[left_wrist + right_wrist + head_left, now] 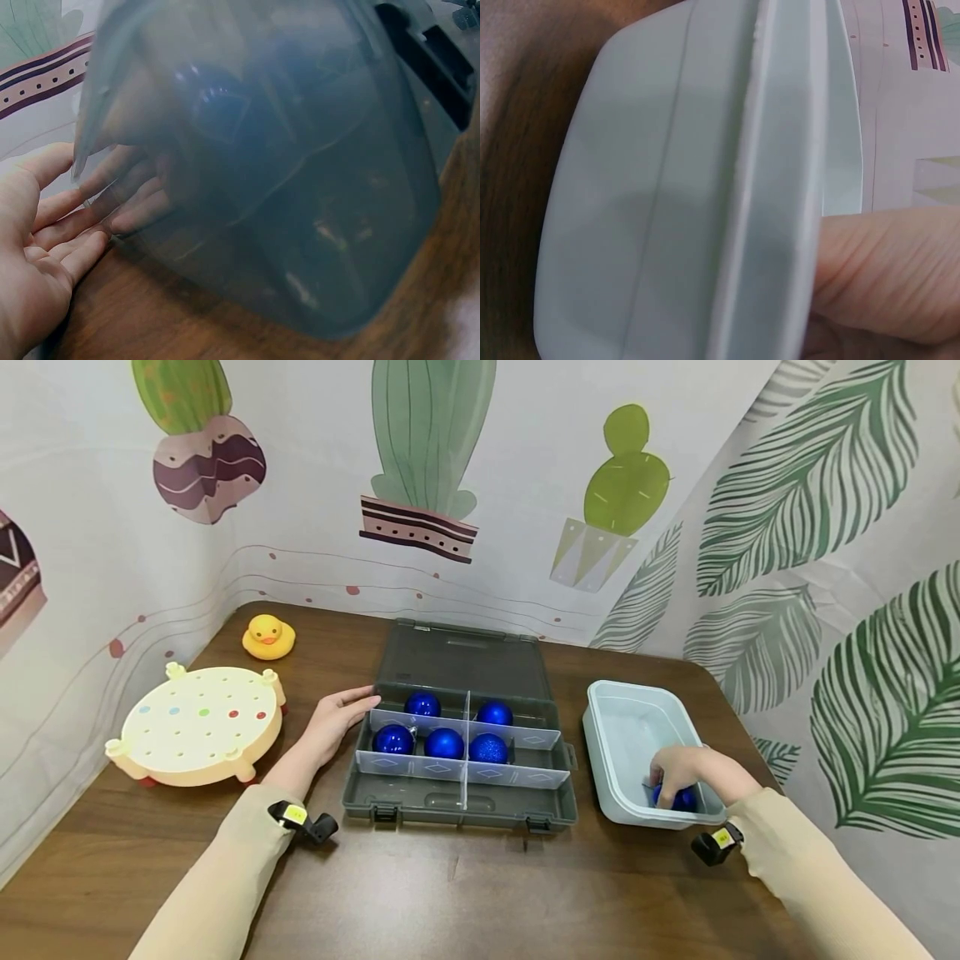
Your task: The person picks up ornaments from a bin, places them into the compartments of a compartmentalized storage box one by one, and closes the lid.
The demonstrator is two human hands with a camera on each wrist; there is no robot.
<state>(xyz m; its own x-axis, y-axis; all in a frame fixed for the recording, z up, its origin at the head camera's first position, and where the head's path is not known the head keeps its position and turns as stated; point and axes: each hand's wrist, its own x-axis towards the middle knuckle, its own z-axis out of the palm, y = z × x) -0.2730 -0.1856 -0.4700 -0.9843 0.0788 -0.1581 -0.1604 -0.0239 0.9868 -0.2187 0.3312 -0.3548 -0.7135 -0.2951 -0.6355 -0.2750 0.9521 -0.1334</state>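
A grey translucent compartment box (459,810) lies with its lid folded back. Blue Christmas balls sit in its back and middle rows: a shiny ball (423,703), a matte ball (444,744), a glittery ball (488,748) and others. My left hand (337,722) touches the box's back left corner with fairly straight fingers; in the left wrist view some fingers show through the box wall (300,225). My right hand (686,768) reaches into a pale blue bin (603,760), thumb and fingers around a blue ball (684,800). The bin wall (630,187) hides its fingertips in the right wrist view.
A yellow rubber duck (268,637) stands at the back left. In front of it is a cream round pegboard (198,727) with short legs and coloured dots. The wooden table (450,893) meets a patterned wall cloth (517,485) behind.
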